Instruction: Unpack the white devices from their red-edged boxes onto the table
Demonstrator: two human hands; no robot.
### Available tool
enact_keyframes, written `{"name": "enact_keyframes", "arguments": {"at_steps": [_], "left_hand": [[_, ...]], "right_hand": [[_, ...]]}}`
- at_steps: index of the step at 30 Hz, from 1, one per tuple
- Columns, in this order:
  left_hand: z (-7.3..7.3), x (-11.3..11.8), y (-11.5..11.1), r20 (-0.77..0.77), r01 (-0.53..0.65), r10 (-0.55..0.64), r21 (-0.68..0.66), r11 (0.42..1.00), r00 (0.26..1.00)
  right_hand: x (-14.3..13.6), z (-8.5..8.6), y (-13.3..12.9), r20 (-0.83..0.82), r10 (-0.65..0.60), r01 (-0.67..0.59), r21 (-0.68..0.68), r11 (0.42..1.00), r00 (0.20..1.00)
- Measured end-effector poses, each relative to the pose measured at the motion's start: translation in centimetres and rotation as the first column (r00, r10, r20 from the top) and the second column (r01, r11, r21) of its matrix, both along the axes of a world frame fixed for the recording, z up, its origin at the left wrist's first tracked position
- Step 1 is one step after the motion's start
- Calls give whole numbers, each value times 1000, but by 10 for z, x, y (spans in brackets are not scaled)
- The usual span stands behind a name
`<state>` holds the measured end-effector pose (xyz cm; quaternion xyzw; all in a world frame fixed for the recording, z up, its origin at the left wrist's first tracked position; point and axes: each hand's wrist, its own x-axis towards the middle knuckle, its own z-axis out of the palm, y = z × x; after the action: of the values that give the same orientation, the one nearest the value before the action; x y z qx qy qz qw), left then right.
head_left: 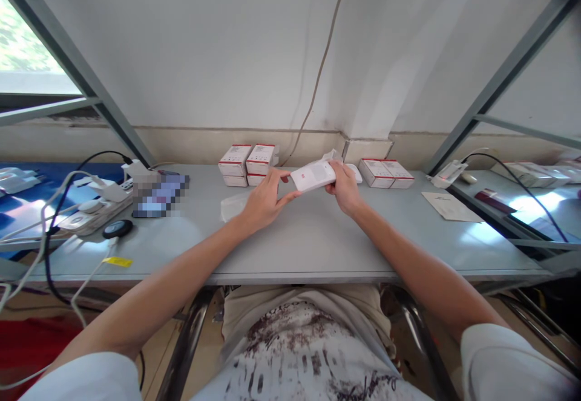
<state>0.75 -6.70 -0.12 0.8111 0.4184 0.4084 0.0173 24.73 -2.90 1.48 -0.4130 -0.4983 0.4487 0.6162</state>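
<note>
Above the middle of the desk I hold a slim white box (309, 176) with a small red mark on it, tilted slightly. My right hand (345, 188) is closed round its right end. At its left end, the thumb and fingers of my left hand (265, 198) pinch the edge. Clear plastic film (333, 155) shows just behind the box. A rounded white object (354, 173) is partly hidden behind my right hand. Near my left wrist, a translucent plastic bag (232, 207) lies flat on the desk.
Stacked red-and-white cartons (235, 160) stand against the wall, with another carton pair (385, 173) at right. On the left are a phone (161, 195), a power strip (95, 213), a black round device (117, 228) and cables. Paper (449, 206) and a white adapter (447, 174) lie at right.
</note>
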Motion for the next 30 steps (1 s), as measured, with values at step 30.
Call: {"name": "enact_keyframes", "arguments": {"at_steps": [30], "left_hand": [[4, 0, -4, -6, 14, -14, -4, 1000, 1000]], "right_hand": [[4, -3, 4, -58, 6, -4, 20, 1000, 998]]}}
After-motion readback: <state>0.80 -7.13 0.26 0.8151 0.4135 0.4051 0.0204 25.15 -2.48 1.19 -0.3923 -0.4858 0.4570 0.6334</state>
